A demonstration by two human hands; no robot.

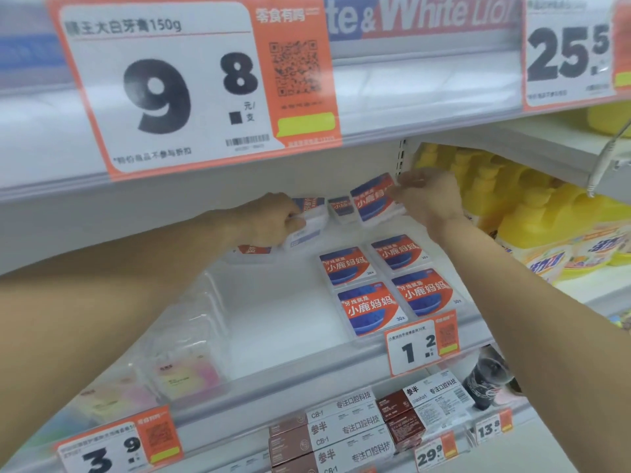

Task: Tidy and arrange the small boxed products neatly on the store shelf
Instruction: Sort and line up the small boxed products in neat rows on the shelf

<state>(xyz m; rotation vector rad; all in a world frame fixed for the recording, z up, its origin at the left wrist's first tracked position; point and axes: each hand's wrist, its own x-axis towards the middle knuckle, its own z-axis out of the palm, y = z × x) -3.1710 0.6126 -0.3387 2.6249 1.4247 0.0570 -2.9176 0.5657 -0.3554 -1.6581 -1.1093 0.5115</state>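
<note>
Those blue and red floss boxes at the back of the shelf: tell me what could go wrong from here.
1. The right hand pinches a tilted box by its edge; it could slip and fall onto the four flat boxes below.
2. The left hand grips several boxes at once; one may slide out.
3. The right forearm passes close to the yellow bottles and might nudge them.

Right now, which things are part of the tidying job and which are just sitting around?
Part of the job:
- left hand gripping a small box
- right hand holding a tilted box
- four flat boxes near the shelf edge

Just sitting around:
- yellow bottles
- price tags
- brown boxes below
- clear packs
</note>
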